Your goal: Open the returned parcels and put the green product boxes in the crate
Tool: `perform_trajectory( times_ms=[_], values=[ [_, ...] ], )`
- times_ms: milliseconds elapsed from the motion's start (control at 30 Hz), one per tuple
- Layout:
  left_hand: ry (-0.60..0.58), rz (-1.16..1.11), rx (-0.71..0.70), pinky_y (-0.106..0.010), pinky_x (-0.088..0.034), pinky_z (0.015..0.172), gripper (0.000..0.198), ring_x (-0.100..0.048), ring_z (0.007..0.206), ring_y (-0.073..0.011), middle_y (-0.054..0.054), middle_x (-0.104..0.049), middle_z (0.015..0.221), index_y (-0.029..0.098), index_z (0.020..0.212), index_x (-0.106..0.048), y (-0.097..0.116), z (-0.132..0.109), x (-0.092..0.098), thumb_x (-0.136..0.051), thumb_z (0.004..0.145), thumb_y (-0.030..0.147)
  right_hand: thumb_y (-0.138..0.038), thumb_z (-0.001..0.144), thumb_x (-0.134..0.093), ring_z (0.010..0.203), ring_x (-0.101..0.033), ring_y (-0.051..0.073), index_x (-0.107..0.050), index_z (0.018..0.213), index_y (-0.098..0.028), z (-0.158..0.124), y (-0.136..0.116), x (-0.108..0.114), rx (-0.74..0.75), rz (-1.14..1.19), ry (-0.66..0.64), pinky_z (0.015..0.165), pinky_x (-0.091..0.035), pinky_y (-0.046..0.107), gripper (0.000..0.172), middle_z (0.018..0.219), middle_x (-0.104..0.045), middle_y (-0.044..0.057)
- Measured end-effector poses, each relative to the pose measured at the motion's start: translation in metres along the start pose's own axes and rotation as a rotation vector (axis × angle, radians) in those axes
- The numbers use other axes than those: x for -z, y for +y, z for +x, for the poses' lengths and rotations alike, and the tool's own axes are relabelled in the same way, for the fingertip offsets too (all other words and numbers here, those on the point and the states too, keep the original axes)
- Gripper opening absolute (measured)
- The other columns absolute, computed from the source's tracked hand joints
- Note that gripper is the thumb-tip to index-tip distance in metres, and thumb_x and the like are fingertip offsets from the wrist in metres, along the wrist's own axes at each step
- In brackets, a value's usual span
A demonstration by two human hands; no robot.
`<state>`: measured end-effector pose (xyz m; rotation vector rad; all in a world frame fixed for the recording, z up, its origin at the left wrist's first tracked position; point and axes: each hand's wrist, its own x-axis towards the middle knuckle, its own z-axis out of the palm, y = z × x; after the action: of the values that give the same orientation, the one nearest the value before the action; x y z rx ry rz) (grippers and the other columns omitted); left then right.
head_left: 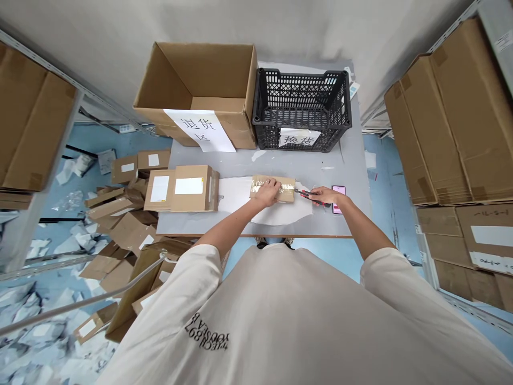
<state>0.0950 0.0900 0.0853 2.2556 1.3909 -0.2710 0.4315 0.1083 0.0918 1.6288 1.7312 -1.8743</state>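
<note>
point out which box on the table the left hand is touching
The small taped box, under the left hand; the labelled boxes and large open box are untouched.

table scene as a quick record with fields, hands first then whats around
left hand: resting on a small taped box
right hand: holding a red-and-black tool, tip at the box's right end, contact unclear
under box: white sheet
by right wrist: phone, screen lit
left side: two labelled boxes, side by side
back: large open box left, black crate right
</note>
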Motion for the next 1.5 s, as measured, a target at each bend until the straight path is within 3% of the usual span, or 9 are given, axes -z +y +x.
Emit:
perform_trajectory(
  times_ms=[133,433,667,867,967,1033,1133,1300,1500],
  values=[
    [-0.011,-0.007,0.000,-0.056,-0.052,0.125,0.066,-0.057,0.151,-0.0418,-0.019,-0.058,0.159,0.024,0.147,-0.059,0.001,0.002,0.005,-0.091,0.089,0.026,-0.078,0.086,-0.092,0.063,-0.060,0.016,-0.075,0.092,-0.023,-0.004,0.004,-0.005,-0.012,0.034,0.004,0.056,-0.042,0.027,0.059,0.071,-0.072,0.001],
    [-0.033,-0.009,0.025,-0.057,-0.052,0.124,0.069,-0.054,0.153,-0.0415,-0.018,-0.057,0.161,0.028,0.152,-0.056,0.002,0.001,0.008,-0.089,0.091,0.029,-0.081,0.083,-0.096,0.072,-0.072,0.017,-0.071,0.094,-0.022,-0.002,0.022,-0.051,-0.013,0.371,0.071,0.061,-0.052,0.024,0.065,0.080,-0.077,0.002],
    [0.010,-0.019,0.049,-0.057,-0.051,0.124,0.068,-0.054,0.152,-0.0442,-0.022,-0.058,0.161,0.024,0.155,-0.055,0.007,-0.001,0.004,-0.085,0.093,0.027,-0.083,0.082,-0.095,0.071,-0.071,0.018,-0.072,0.096,-0.022,-0.009,0.022,-0.038,0.007,0.262,0.018,0.062,-0.052,0.025,0.066,0.078,-0.077,0.002],
    [0.054,-0.031,-0.010,-0.055,-0.049,0.126,0.058,-0.056,0.148,-0.0431,-0.022,-0.058,0.161,0.020,0.156,-0.058,0.005,-0.007,0.007,-0.073,0.102,0.035,-0.081,0.092,-0.087,0.075,-0.074,0.018,-0.069,0.100,-0.022,-0.014,0.030,-0.021,-0.014,0.287,0.221,0.065,-0.054,0.026,0.063,0.087,-0.080,0.005],
    [0.118,-0.048,0.017,-0.056,-0.051,0.122,0.047,-0.060,0.142,-0.0404,-0.021,-0.060,0.159,0.020,0.156,-0.059,0.003,-0.004,0.012,-0.053,0.112,0.033,-0.085,0.095,-0.081,0.075,-0.073,0.018,-0.069,0.106,-0.023,-0.017,0.025,-0.021,0.014,0.246,0.296,0.065,-0.054,0.026,0.064,0.090,-0.081,0.006],
    [0.147,-0.034,0.039,-0.058,-0.050,0.122,0.047,-0.059,0.144,-0.0402,-0.022,-0.060,0.160,0.020,0.155,-0.060,0.002,0.000,0.014,-0.047,0.111,0.025,-0.086,0.099,-0.074,0.074,-0.071,0.018,-0.071,0.111,-0.024,-0.020,0.017,-0.026,0.048,0.186,0.348,0.065,-0.053,0.027,0.063,0.092,-0.082,0.005],
    [0.184,-0.028,0.042,-0.059,-0.043,0.129,0.052,-0.052,0.155,-0.0405,-0.022,-0.056,0.169,0.021,0.159,-0.059,-0.002,0.008,0.012,-0.049,0.108,0.021,-0.082,0.106,-0.062,0.083,-0.073,0.021,-0.077,0.119,-0.024,-0.025,0.006,-0.036,0.103,0.045,0.410,0.074,-0.057,0.029,0.060,0.099,-0.083,0.005],
    [0.172,-0.049,0.028,-0.059,-0.039,0.132,0.053,-0.049,0.158,-0.0408,-0.021,-0.058,0.167,0.022,0.158,-0.061,-0.007,0.017,0.006,-0.056,0.106,0.026,-0.054,0.112,-0.063,0.122,-0.075,0.031,-0.081,0.141,-0.027,-0.027,0.001,-0.046,0.239,-0.243,0.473,0.108,-0.058,0.040,0.044,0.133,-0.083,0.010],
    [0.146,-0.048,0.064,-0.058,-0.040,0.130,0.056,-0.053,0.152,-0.0416,-0.022,-0.063,0.159,0.022,0.159,-0.062,-0.005,0.023,0.008,-0.059,0.103,0.028,-0.040,0.110,-0.069,0.122,-0.074,0.033,-0.080,0.151,-0.027,-0.019,0.004,-0.048,0.248,-0.403,0.489,0.111,-0.058,0.042,0.045,0.127,-0.080,0.013]
  ],
)
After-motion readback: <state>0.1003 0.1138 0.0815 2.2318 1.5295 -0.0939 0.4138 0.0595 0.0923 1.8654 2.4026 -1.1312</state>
